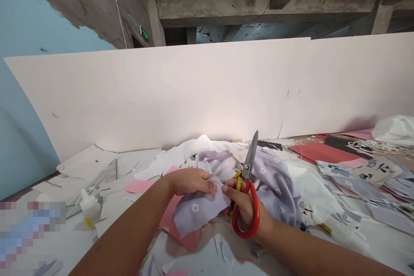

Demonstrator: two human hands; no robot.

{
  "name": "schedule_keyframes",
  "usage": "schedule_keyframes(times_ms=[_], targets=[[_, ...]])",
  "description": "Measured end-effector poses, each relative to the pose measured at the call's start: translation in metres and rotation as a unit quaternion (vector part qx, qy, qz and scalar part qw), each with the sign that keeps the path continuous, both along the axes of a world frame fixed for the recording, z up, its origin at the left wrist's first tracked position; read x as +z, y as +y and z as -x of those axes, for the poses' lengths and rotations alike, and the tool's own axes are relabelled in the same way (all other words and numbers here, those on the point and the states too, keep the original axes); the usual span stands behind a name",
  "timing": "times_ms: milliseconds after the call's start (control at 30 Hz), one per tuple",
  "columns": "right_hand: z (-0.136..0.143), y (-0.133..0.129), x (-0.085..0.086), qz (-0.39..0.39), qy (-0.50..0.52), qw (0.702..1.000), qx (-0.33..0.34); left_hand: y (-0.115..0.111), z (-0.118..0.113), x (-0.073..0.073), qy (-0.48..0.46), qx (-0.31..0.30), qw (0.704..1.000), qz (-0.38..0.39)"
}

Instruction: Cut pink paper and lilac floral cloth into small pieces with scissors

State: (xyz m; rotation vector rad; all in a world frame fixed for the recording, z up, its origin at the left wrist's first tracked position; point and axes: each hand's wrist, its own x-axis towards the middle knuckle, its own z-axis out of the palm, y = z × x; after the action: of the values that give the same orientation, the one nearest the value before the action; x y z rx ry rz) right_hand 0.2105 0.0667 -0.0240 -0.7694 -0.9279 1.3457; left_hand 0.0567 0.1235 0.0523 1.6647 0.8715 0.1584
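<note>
My left hand [194, 182] pinches a cut piece of lavender fabric [199, 211] printed with a small white flower. In my right hand [244, 207] are scissors [249, 159] with red handles, their closed-looking blades pointing up and away from me. The thumb and fingertip of that same hand touch the fabric's right edge. A yellow strip, like a measuring tape [239, 183], shows by the right fingers; how it is held is unclear. Behind both hands lies a crumpled heap of lavender flowered cloth [274, 177]. Pink paper [190, 237] sits beneath the fabric piece.
White paper scraps cover the left side, with a small white squeeze bottle [89, 205] among them. Red sheets [326, 153], patterned fabric pieces [365, 170] and a white string bundle [381, 145] lie at right. A tall white panel [194, 95] stands behind the table.
</note>
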Motion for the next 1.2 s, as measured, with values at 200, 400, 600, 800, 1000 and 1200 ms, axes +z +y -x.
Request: schedule_keyframes(times_ms=[200,400,600,800,1000,1200], targets=[[-0.005,0.001,0.01,0.011,-0.016,0.999,-0.048,0.011,0.017,0.003,-0.05,-0.079,0.995,0.026],[-0.007,0.002,0.016,0.036,-0.001,0.992,-0.12,0.019,0.028,0.003,-0.097,-0.041,0.993,0.044],[-0.011,0.005,0.013,0.03,0.0,0.986,-0.162,0.018,0.01,0.003,-0.202,0.182,0.958,-0.087],[-0.011,0.003,0.015,0.016,-0.043,0.988,-0.146,0.007,0.003,0.011,-0.231,0.217,0.934,-0.168],[-0.011,-0.004,0.019,-0.027,-0.062,0.991,-0.114,-0.014,0.003,0.029,-0.139,0.045,0.978,-0.147],[-0.009,-0.008,0.02,-0.049,-0.081,0.994,-0.057,-0.017,-0.002,0.025,-0.062,0.006,0.987,-0.147]])
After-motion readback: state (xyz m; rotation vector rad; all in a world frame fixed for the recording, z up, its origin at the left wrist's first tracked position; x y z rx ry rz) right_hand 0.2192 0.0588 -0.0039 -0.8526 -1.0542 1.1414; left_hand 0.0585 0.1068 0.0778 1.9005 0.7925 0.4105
